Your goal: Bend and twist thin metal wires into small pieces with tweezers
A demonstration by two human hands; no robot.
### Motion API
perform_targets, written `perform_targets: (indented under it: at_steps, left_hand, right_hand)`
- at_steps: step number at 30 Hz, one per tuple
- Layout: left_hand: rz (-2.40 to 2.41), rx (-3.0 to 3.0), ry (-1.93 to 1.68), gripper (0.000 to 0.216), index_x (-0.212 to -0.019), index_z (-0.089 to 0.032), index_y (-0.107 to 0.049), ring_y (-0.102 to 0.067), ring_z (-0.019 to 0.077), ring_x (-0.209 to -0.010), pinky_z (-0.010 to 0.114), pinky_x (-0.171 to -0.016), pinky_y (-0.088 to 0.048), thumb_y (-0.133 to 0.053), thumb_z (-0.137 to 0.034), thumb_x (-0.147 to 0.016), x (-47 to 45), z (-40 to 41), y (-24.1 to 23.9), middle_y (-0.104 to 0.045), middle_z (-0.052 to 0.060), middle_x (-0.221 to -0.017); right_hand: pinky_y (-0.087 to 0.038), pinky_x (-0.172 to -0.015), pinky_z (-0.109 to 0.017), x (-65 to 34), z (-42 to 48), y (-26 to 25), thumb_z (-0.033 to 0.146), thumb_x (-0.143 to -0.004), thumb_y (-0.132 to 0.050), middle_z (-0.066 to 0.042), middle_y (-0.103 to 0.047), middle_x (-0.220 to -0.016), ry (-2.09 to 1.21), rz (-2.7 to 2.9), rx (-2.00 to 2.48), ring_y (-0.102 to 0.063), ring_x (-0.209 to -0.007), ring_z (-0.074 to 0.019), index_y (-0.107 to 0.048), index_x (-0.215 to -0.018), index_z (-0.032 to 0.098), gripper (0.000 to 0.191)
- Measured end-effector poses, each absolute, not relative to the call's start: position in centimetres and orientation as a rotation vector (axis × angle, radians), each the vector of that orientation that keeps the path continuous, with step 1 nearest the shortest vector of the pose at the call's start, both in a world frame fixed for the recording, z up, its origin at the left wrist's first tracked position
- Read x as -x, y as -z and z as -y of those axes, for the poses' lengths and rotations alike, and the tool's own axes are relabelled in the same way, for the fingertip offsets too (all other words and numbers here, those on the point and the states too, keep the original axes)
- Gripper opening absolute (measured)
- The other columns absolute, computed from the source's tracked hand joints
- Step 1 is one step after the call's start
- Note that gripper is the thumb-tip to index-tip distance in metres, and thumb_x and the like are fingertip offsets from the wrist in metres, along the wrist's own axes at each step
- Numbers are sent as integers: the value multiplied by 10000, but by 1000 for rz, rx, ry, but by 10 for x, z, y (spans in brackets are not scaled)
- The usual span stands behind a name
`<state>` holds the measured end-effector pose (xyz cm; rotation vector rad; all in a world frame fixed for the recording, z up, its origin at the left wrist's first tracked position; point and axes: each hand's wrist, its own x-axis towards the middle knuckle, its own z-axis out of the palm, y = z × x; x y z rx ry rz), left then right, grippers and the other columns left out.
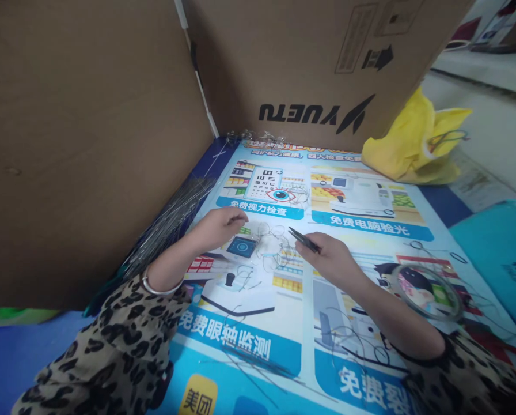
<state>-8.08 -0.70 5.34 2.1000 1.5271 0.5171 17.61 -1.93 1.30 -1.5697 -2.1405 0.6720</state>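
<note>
My left hand [223, 226] is above the printed sheet, thumb and fingers pinched together. Whether a thin wire sits in that pinch is too small to tell. In my right hand [329, 258] are small dark pliers [303, 238], their pointed jaws directed toward the left hand. Between both hands lies a tangle of thin wire bent into loops [269, 245], roughly ring-shaped. More curled wire [245, 279] rests just below it on the sheet.
Tall cardboard panels [301, 69] stand at the left and back. Long straight wires [171, 216] are bundled along the left panel. Cut wires [258, 360] lie in front. A ring-shaped coil [428, 291], a yellow bag [409, 144] and a turquoise bag [495, 248] are at right.
</note>
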Motion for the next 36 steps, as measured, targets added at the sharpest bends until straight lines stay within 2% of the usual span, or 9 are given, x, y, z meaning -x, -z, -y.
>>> perform_targets:
  at_steps: [2,6,17,24,30,36]
  left_hand:
    - [-1544,-2086,-515,298,-749,-155,-569,-511,112,-603,211,-556,-362,-383,-374,-827,79,12,-63,-578,-5,-634]
    - [-1560,-2117,-419,416,-562,-150,-489,-408,91,-516,209,-483,-275,-422,-495,-784,70,18,-66,-468,-24,-514]
    - [-1559,-2133,-435,376,-512,-154,-433,-357,91,-512,220,-483,-234,-416,-406,-790,56,20,-39,-384,-26,-486]
    - [-1584,-2147,-344,382,-528,-160,-444,-383,101,-515,226,-483,-222,-389,-415,-807,47,24,-43,-436,-13,-511]
    - [-1611,-2169,-252,386,-533,-160,-469,-423,112,-533,228,-494,-219,-384,-413,-812,40,24,-38,-478,-3,-527]
    - [-1605,-2140,-242,378,-583,-160,-527,-446,121,-550,227,-494,-225,-382,-420,-817,38,22,-31,-528,9,-561]
  right_hand:
    - [-290,-517,-238,-176,20,-15,420,-789,-431,5,-554,-662,-678,2196,1560,-489,-591,-128,-581,-750,210,261]
    - [-280,-526,-235,-174,20,-18,414,-787,-434,3,-560,-677,-661,2282,1577,-496,-613,-126,-579,-719,207,262]
    - [-250,-523,-232,-164,20,-16,366,-771,-460,-2,-564,-666,-530,2345,1596,-485,-597,-115,-542,-649,194,226]
    - [-263,-507,-226,-167,20,-16,379,-751,-474,17,-508,-606,-646,2235,1581,-454,-563,-110,-498,-615,194,232]
    - [-248,-464,-224,-170,21,-17,406,-745,-465,41,-408,-516,-754,2092,1594,-382,-497,-95,-395,-553,197,293]
    - [-245,-465,-225,-172,20,-16,391,-738,-455,29,-442,-527,-670,2142,1637,-411,-507,-107,-450,-572,197,255]
